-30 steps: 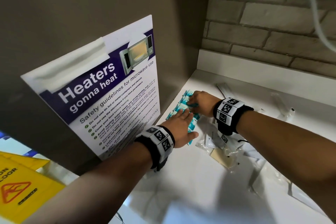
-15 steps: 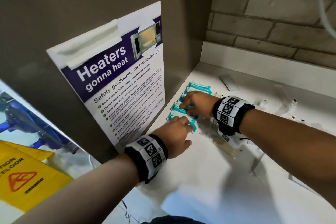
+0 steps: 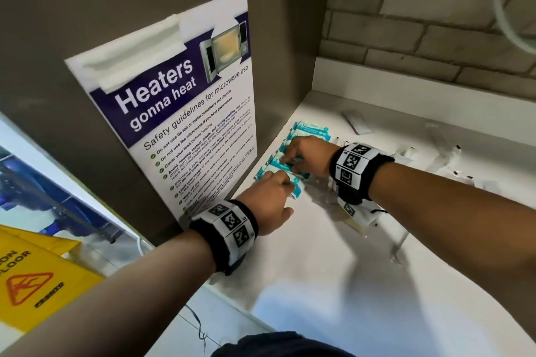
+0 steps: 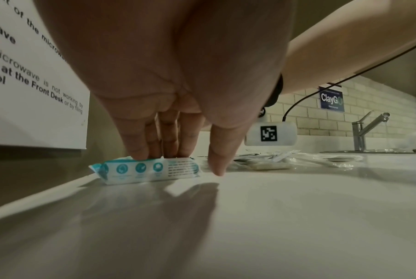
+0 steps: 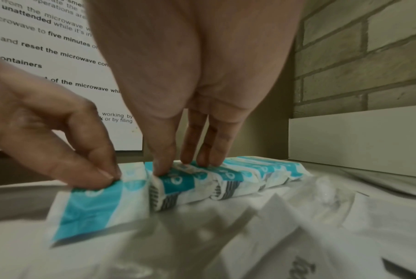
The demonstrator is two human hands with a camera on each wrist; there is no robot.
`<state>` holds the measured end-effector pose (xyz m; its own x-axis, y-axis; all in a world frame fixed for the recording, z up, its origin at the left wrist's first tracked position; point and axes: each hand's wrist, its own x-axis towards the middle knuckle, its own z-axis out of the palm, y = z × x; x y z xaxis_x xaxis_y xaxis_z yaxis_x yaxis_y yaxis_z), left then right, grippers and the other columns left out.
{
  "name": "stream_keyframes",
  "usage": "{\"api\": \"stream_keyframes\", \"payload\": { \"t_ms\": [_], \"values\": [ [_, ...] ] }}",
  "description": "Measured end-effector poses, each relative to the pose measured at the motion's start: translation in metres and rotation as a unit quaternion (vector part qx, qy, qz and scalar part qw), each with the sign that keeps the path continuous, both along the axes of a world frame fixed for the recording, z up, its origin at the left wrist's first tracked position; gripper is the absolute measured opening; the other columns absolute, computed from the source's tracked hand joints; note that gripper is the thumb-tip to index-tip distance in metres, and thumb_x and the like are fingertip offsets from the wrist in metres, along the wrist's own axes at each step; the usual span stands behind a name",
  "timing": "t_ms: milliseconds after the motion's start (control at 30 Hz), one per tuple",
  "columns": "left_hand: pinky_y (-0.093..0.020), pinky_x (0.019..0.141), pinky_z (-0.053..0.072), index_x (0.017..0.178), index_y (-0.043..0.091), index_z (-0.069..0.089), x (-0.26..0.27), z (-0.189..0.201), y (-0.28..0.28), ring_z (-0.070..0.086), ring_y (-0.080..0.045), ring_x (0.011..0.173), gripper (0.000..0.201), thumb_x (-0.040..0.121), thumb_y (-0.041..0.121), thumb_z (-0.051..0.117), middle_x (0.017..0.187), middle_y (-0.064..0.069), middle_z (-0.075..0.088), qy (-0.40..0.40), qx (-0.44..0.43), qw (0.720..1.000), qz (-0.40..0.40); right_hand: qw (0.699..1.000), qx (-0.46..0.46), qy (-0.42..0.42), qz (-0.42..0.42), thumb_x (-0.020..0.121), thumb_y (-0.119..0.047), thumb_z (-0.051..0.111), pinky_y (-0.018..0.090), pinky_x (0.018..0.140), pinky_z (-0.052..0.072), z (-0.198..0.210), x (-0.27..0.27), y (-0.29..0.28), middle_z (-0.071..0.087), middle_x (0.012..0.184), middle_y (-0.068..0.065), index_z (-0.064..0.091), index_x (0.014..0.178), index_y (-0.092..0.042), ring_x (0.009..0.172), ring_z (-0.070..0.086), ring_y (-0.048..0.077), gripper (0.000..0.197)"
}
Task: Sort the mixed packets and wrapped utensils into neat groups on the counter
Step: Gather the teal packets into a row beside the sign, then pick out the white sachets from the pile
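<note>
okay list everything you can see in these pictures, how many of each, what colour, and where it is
Teal packets: several, exact count unclear, teal and white, in a row along the counter's left edge by the poster.
Clear wrapped utensils: several, transparent, scattered on the counter right of the row.
Counter: one, white.
Poster: one, white and purple, taped to the brown side wall.
Brick wall: one, grey-beige, behind the counter.
Wet floor sign: one, yellow, lower left.
Tap: one, metal, far along the counter.
Left hand: fingertips pressing the nearest packet.
Right hand: fingertips pressing packets in the row.
</note>
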<state>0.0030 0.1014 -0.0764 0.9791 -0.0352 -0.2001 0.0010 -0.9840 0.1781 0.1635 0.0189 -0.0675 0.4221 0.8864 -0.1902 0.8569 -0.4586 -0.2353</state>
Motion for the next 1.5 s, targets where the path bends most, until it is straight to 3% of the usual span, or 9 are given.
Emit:
{"api": "stream_keyframes", "payload": {
  "t_ms": [567,700,900,1067,1167,1266,1366,1500],
  "values": [
    [-0.036,0.114,0.029,0.144,0.014,0.043,0.014,-0.003,0.005,0.031,-0.024,0.132,0.055,0.096,0.04,0.05,0.143,-0.005,0.036,0.004,-0.008,1.0,0.011,1.0,-0.012,0.012,-0.019,0.087,-0.013,0.059,0.031,0.097,0.046,0.002,-0.001,0.001,0.063,0.125,0.0,0.066,0.123,-0.02,0.115,0.057,0.022,0.037],
    [-0.036,0.114,0.028,0.143,0.015,0.044,0.017,-0.003,0.006,0.031,-0.024,0.132,0.054,0.096,0.041,0.049,0.143,-0.005,0.037,0.003,-0.009,1.0,0.012,1.0,-0.015,0.009,-0.015,0.087,-0.011,0.059,0.024,0.088,0.04,0.005,-0.001,0.002,0.063,0.123,0.003,0.067,0.121,-0.018,0.112,0.057,0.024,0.036],
    [-0.034,0.114,0.027,0.141,0.015,0.046,0.019,-0.004,0.007,0.031,-0.025,0.134,0.052,0.095,0.039,0.052,0.142,-0.005,0.039,-0.004,-0.022,1.0,0.019,0.999,-0.005,0.02,-0.03,0.085,-0.01,0.061,0.022,0.082,0.038,0.005,-0.003,0.001,0.065,0.12,0.003,0.068,0.117,-0.016,0.109,0.059,0.023,0.034],
    [-0.029,0.112,0.027,0.136,0.017,0.052,0.027,0.003,0.005,0.037,-0.024,0.132,0.046,0.094,0.036,0.054,0.142,-0.005,0.042,-0.008,-0.025,0.999,0.019,0.999,0.0,0.032,-0.038,0.088,-0.014,0.059,0.028,0.091,0.045,0.008,-0.004,-0.006,0.064,0.12,0.001,0.065,0.123,-0.021,0.109,0.059,0.022,0.036],
    [-0.033,0.106,0.038,0.123,0.021,0.064,0.035,0.011,0.006,0.046,-0.021,0.124,0.034,0.093,0.035,0.055,0.132,-0.002,0.054,-0.025,-0.024,0.999,0.023,0.998,0.023,0.046,-0.044,0.092,-0.02,0.057,0.025,0.09,0.043,0.013,-0.002,-0.021,0.065,0.118,0.002,0.063,0.125,-0.02,0.107,0.06,0.021,0.034],
    [-0.036,0.092,0.048,0.103,0.022,0.071,0.053,0.023,-0.002,0.051,-0.022,0.111,0.023,0.092,0.03,0.053,0.11,-0.003,0.062,-0.088,-0.036,0.995,0.021,0.993,0.069,0.029,-0.093,0.09,-0.014,0.055,0.027,0.099,0.044,0.018,0.009,-0.052,0.062,0.124,0.002,0.067,0.118,-0.023,0.113,0.058,0.021,0.031],
    [-0.037,0.094,0.048,0.103,0.023,0.07,0.089,0.033,-0.023,0.054,-0.021,0.109,0.02,0.09,0.031,0.058,0.11,-0.001,0.061,-0.105,-0.074,0.992,0.002,0.982,0.059,-0.002,-0.18,0.08,-0.001,0.05,0.037,0.099,0.048,0.021,0.029,-0.096,0.062,0.123,0.004,0.069,0.111,-0.026,0.113,0.059,0.025,0.044],
    [-0.035,0.097,0.046,0.112,0.022,0.068,0.152,0.032,-0.054,0.055,-0.021,0.112,0.025,0.091,0.031,0.059,0.118,-0.002,0.059,-0.072,-0.081,0.994,-0.022,0.969,-0.042,-0.015,-0.243,0.081,0.0,0.051,0.04,0.095,0.051,0.023,0.046,-0.149,0.062,0.125,0.002,0.066,0.113,-0.032,0.114,0.059,0.025,0.048]
  ]
}}
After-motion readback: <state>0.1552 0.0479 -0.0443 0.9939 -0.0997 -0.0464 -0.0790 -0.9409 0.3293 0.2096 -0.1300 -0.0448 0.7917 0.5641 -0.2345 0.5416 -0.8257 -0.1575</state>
